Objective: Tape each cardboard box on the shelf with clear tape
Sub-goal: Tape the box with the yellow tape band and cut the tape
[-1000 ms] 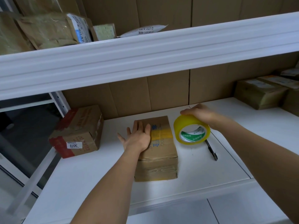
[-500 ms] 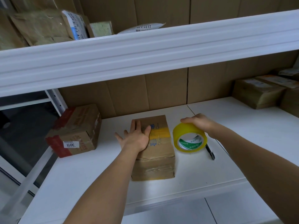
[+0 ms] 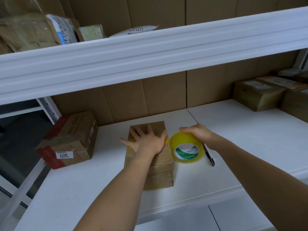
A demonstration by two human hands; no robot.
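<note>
Shelf edge: the white shelf [image 3: 93, 202] holds everything; its front lip lies just below the nearest box, so a hard push toward the person could carry that box off the edge.
Centre box: the small cardboard box [image 3: 162, 165] lies flat near the front, with tape bands already showing on its near face.
Left hand: the left hand [image 3: 147, 140] presses flat on the box top, fingers straight and spread, gripping nothing; if the pressure lifts while tape is drawn, the light box may slide or twist.
Tape roll: the yellow-tinted tape roll [image 3: 187, 150] stands on edge on the shelf, just beside the box's right side.
Right hand: the right hand [image 3: 196, 132] curls over the roll's top and holds it; the free tape end is not visible, possibly stuck back on the roll, which would stall the pull.
Pen: a dark pen [image 3: 208, 154] lies just right of the roll; a swinging roll could knock it away.
Left box: 1 red-edged box [image 3: 70, 139] sits well apart, apparently awaiting tape.
Far boxes: several boxes [image 3: 257, 94] crowd the right rear, easy to overlook.
</note>
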